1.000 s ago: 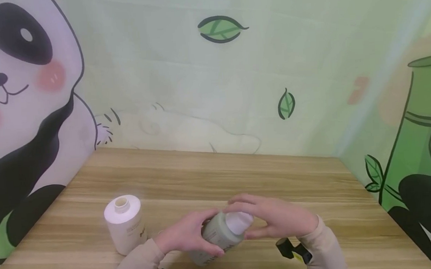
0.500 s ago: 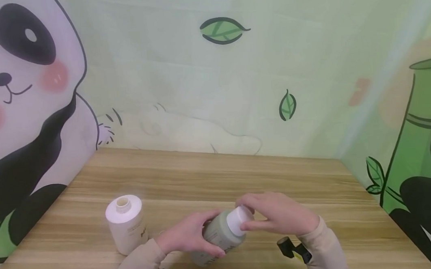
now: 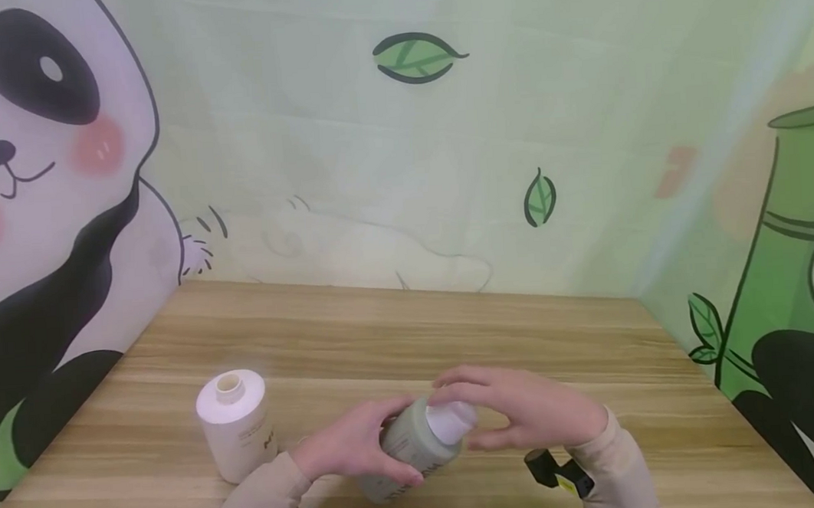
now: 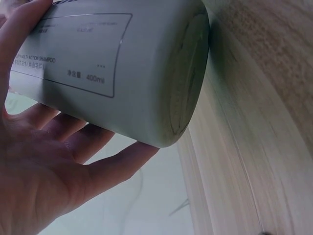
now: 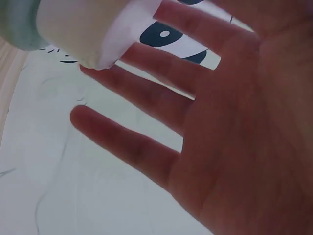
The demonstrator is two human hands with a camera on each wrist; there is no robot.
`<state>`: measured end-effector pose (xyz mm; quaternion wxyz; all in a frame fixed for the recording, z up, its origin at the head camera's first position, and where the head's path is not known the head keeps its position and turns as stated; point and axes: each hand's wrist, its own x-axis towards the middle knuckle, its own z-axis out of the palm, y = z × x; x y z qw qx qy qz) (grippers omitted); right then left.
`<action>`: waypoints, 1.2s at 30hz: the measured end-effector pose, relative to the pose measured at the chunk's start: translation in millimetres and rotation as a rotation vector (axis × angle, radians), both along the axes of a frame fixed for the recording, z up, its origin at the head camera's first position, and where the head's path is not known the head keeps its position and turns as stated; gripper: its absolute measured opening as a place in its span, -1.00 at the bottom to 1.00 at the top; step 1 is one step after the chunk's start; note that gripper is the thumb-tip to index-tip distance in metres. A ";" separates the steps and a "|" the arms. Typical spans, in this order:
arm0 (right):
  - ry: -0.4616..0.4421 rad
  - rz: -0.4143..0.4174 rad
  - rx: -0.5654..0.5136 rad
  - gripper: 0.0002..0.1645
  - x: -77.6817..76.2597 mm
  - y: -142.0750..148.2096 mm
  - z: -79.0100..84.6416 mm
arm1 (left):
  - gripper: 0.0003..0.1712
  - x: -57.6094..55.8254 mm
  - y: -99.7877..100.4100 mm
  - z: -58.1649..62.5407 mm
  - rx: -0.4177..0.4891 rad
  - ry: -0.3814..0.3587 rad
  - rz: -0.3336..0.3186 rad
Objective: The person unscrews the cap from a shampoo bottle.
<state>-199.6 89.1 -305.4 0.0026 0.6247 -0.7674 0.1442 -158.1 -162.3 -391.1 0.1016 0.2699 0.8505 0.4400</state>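
My left hand (image 3: 351, 445) grips a grey-green shampoo bottle (image 3: 424, 446) round its body, thumb on the near side. The bottle leans with its top toward the right, and the left wrist view shows its printed label and its base (image 4: 183, 78) tilted by the wooden surface. A white cap (image 3: 450, 422) sits on the bottle's top. Around that cap my right hand (image 3: 535, 407) is spread, its fingers reaching over the far side and its thumb apart below. Seen from the right wrist, the fingers (image 5: 146, 100) are nearly straight, some fingertips right at the cap (image 5: 80, 29).
A white bottle (image 3: 240, 435) with an uncapped neck stands upright on the wooden table (image 3: 356, 329), left of my left hand. Behind the table hangs a pale green cloth (image 3: 290, 137) printed with pandas, leaves and bamboo.
Half a second ago my right thumb and fingers were closed round the cap; now they have loosened and spread. My left hand and the bottle stay in place.
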 end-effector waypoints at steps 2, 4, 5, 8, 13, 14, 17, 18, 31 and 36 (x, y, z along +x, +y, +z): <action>-0.023 -0.045 0.012 -0.40 1.1 -0.5 0.2 | -0.19 0.0 0.1 -0.2 0.003 0.000 -0.002; -0.047 -0.103 0.025 -0.37 1.9 -1.1 0.2 | -0.19 0.2 0.2 -0.3 0.006 -0.002 -0.004; -0.054 -0.134 0.034 -0.35 2.0 -1.1 0.1 | -0.19 0.3 0.3 -0.3 0.008 -0.004 -0.004; -0.059 -0.194 0.057 -0.36 2.1 -0.9 -0.6 | -0.20 0.6 0.5 -0.1 0.011 -0.009 -0.006; -0.070 -0.194 0.059 -0.54 0.5 -1.9 -2.0 | -0.18 1.1 1.0 0.4 0.012 -0.007 -0.007; -0.076 -0.190 0.055 -0.59 0.3 -2.2 -1.9 | -0.18 1.2 1.0 0.5 0.010 -0.005 -0.006; -0.086 -0.177 0.047 -0.66 0.3 -3.1 -1.8 | -0.17 1.0 1.2 0.4 0.006 0.001 -0.005; -0.077 -0.173 0.047 -0.66 0.6 -3.1 -1.8 | -0.17 0.9 1.3 0.3 0.006 0.003 -0.005; 0.068 0.021 -0.009 -0.37 -1.2 -3.3 -2.8 | -0.20 0.6 0.9 0.3 0.014 -0.024 0.003; 0.011 -0.070 0.015 -0.25 1.7 -3.3 -2.3 | -0.17 -0.2 1.2 -0.2 0.027 -0.017 -0.012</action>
